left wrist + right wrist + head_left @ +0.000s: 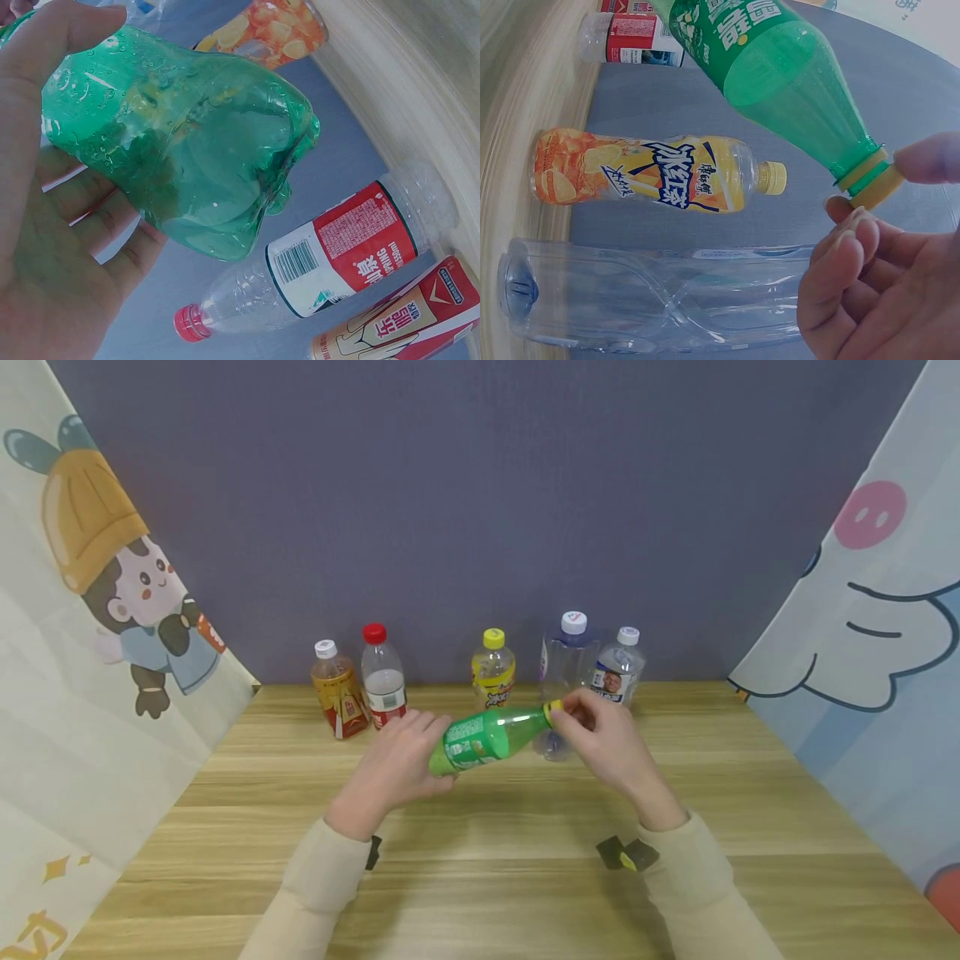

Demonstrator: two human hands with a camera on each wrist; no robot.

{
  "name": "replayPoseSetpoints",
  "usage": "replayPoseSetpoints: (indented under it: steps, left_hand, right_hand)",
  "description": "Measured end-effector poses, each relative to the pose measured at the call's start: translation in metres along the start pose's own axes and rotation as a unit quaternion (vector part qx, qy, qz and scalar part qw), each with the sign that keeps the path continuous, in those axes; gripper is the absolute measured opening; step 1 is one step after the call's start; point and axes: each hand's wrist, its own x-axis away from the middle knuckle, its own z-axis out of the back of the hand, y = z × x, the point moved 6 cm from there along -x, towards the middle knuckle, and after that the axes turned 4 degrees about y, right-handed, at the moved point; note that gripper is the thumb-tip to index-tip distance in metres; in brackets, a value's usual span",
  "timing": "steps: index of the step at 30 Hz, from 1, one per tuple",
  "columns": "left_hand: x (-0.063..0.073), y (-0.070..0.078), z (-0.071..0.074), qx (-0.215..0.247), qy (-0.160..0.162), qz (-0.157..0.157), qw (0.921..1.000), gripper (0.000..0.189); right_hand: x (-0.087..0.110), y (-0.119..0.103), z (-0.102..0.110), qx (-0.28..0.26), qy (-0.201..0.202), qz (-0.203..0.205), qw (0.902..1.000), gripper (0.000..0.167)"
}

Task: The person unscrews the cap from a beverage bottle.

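Note:
A green plastic bottle (pixel 480 739) is held tilted above the table, its neck toward the right. My left hand (pixel 401 758) grips it round the base end; in the left wrist view the clear green bottom with droplets inside sticks out past the palm. At the other end my right hand (pixel 603 739) pinches the yellow cap (pixel 879 186) between thumb and fingers. A gap shows between the cap and the yellow ring on the neck in the right wrist view. The remaining fingers of that hand are curled beneath the cap.
Along the back wall stand an orange-labelled bottle (pixel 339 693) with a white cap, a red-capped bottle (pixel 384 681), a yellow-capped iced tea bottle (pixel 649 169), a large clear bottle (pixel 660 296) and a white-capped bottle (pixel 621 664). The wooden table (pixel 480 893) runs between printed side curtains.

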Motion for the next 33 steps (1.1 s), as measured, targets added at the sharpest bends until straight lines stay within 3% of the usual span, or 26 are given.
replayPoseSetpoints:
  steps: [19,27,33]
  left_hand:
    - [0.0010,-0.0019,0.0008,0.002,0.006,0.002,1.0000,0.076]
    - [0.0009,-0.0018,0.0001,0.000,0.004,0.001,1.0000,0.078]
    - [0.0009,-0.0016,0.0007,0.000,0.001,0.002,1.0000,0.079]
  right_hand:
    - [0.0016,-0.0059,0.0009,-0.008,-0.019,0.023,0.9995,0.028]
    - [0.0011,-0.0020,0.0025,-0.025,-0.014,-0.010,0.9995,0.034]
    - [0.0004,0.0011,0.0064,-0.005,0.010,-0.038,0.9992,0.043]
